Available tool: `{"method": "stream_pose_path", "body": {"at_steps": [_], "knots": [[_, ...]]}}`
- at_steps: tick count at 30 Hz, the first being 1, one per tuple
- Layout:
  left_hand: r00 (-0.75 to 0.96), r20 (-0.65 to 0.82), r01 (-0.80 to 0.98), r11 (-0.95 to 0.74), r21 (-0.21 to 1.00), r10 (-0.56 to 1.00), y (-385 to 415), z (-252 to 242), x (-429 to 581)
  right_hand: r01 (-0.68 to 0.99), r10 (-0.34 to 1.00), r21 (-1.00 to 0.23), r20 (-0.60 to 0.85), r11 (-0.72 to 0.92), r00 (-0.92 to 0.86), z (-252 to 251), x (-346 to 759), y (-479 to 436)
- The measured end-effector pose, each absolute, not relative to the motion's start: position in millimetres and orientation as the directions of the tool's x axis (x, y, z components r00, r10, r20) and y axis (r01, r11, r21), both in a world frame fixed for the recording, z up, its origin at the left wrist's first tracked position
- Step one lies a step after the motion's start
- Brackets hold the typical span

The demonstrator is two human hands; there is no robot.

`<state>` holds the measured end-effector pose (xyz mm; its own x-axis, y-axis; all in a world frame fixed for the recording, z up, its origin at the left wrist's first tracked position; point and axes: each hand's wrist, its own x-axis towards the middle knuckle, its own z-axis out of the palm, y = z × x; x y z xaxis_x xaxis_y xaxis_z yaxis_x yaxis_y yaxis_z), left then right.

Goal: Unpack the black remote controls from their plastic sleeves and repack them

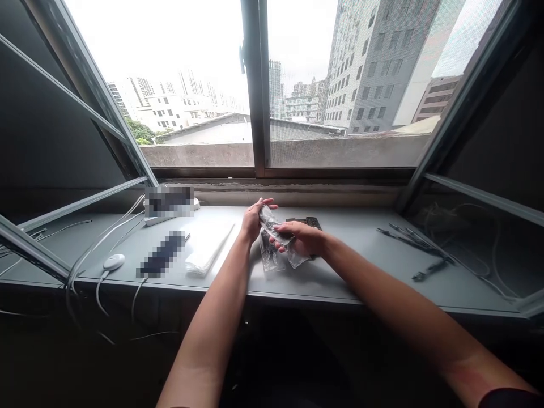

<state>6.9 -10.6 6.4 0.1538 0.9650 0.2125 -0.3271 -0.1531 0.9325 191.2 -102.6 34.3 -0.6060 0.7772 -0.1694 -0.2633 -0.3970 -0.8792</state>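
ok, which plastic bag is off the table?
The clear bag gripped between left hand and right hand, with dark contents. The other bag lies flat beneath them; the pale stack sits further left.

A clear plastic bag (272, 258) holding dark contents spans the left hand (252, 220) and right hand (302, 238) above a pale grey ledge (361, 255). White cables (106, 238) lie left of them, black straps (414, 241) right.

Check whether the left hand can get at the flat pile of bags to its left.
Probably yes: the pile of bags lies just left of the left hand with bare desk between, though that hand grips a clear pouch.
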Motion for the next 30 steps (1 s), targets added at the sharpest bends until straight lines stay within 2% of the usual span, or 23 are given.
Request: {"method": "stream_pose_path", "body": {"at_steps": [6,11,19,26,30], "knots": [[0.224,0.191,-0.329,-0.110,0.938,0.956,-15,8,8,-0.294,0.814,-0.885,-0.144,-0.361,-0.563,29,189,-99],[0.249,0.190,-0.331,-0.101,0.938,0.950,-15,7,7,-0.257,0.808,-0.894,-0.169,-0.366,-0.564,29,190,-98],[0.249,0.251,-0.472,-0.109,0.875,0.935,-15,5,12,-0.263,0.832,-0.899,-0.168,-0.349,-0.529,26,192,-95],[0.249,0.292,-0.448,-0.158,0.880,0.923,-6,-2,11,-0.252,0.835,-0.900,-0.184,-0.355,-0.519,28,191,-96],[0.255,0.261,-0.422,-0.136,0.896,0.931,-8,-1,9,-0.230,0.837,-0.902,-0.211,-0.366,-0.504,28,192,-95]]}}
